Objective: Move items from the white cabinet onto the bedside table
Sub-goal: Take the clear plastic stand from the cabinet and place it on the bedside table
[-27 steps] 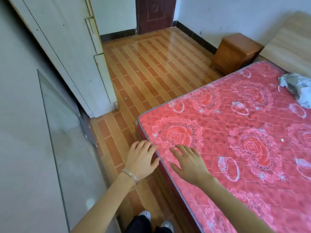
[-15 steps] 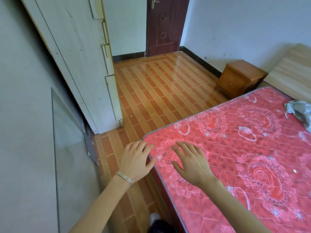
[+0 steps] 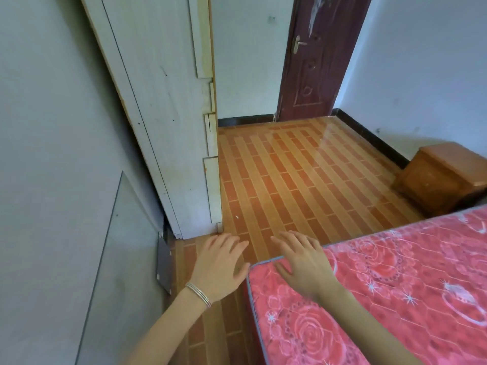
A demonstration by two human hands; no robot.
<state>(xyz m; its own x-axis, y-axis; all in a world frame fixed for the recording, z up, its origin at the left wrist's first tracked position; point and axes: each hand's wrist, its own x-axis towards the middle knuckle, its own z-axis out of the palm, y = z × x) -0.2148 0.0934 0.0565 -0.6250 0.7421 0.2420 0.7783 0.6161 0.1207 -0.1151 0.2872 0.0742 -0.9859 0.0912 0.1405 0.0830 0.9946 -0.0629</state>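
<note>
1. While both arms reached forward, two bare hands showed: the left hand (image 3: 220, 264) with thin silver bangles (image 3: 199, 295) at its wrist, and the right hand (image 3: 303, 262). Each was spread flat, palm down, fingers apart, holding nothing.
2. One white cabinet (image 3: 168, 106) stood on the left against the wall, seen from its side; its bottom corner lay just beyond the left fingertips, not touching them. Its contents were out of sight.
3. One wooden bedside table (image 3: 445, 177) sat at the far right, well apart from both hands, across the tiled floor (image 3: 303, 175).
4. One red floral mattress (image 3: 395, 285) lay under the right hand, whose fingers extended past its corner.
5. One dark red door (image 3: 319, 56) stood closed.
6. One glass pane (image 3: 118, 272) leaned against the left wall.
</note>
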